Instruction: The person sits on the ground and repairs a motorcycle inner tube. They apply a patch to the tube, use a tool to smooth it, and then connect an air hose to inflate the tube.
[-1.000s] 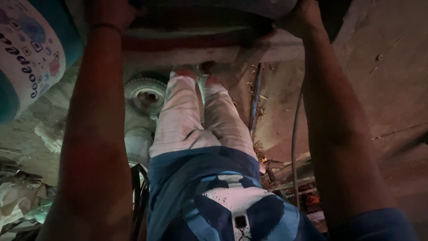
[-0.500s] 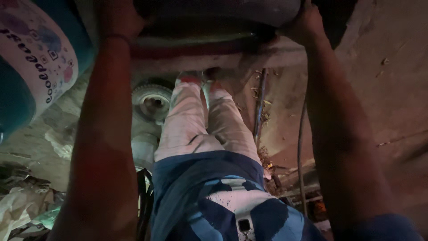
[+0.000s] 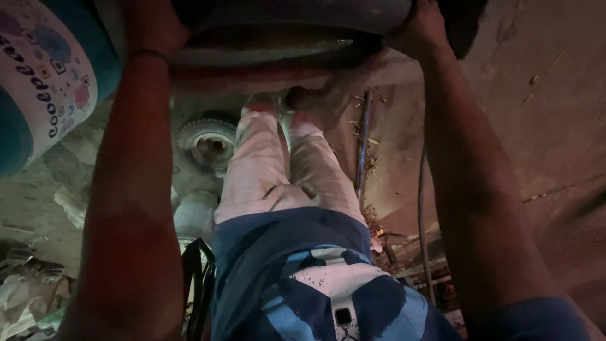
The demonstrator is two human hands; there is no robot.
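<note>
Both hands, left (image 3: 151, 28) and right (image 3: 424, 28), gripping opposite sides of a big round tub (image 3: 297, 19) above a small wheel (image 3: 208, 142).

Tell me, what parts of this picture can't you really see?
- Head view: the big dark round thing gripped by the left hand and right hand is cut off by the top edge; its kind is unclear.
- Fingers: hidden over its rim.
- Feet: lost in shadow beneath it.
- Small wheel: partly behind the left arm.
- Patterned drum: cut off at the left edge.
</note>
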